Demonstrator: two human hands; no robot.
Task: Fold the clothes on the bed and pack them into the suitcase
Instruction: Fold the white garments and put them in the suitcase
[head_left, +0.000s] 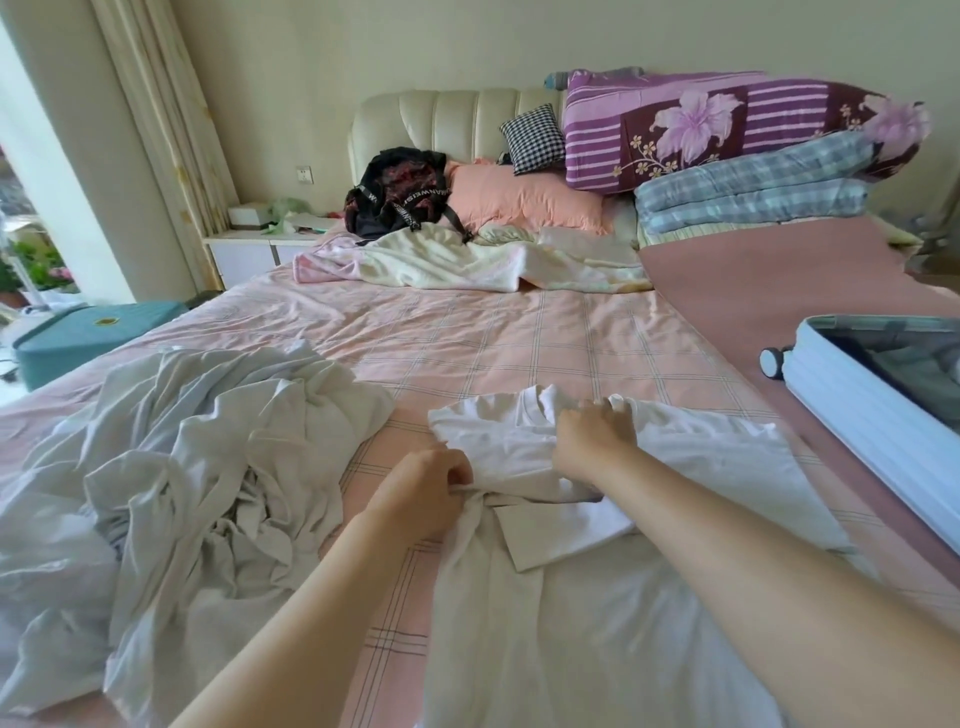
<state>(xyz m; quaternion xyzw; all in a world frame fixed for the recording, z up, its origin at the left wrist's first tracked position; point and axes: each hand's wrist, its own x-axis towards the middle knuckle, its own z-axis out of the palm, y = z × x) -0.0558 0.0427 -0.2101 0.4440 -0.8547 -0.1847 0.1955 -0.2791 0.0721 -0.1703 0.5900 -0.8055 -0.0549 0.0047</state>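
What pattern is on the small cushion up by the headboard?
The small cushion has a black-and-white check pattern; the head view, the only one, shows it clearly.

The only readable lettering sits on the black fabric backpack (397, 189) lying at the head of the pink-sheeted bed (467, 332). A black webbing strap (422, 200) crossing its front carries white capital letters printed along its length; the run "MANWEIS" can be made out, and the letters before and after it are lost in folds of the strap. A second black strap (370, 199) on the backpack's left side shows one white capital, an M or a W, which of the two cannot be told. A small round gold emblem (106, 321) on the lid of the teal padded box (67, 338) beside the bed is too small to read
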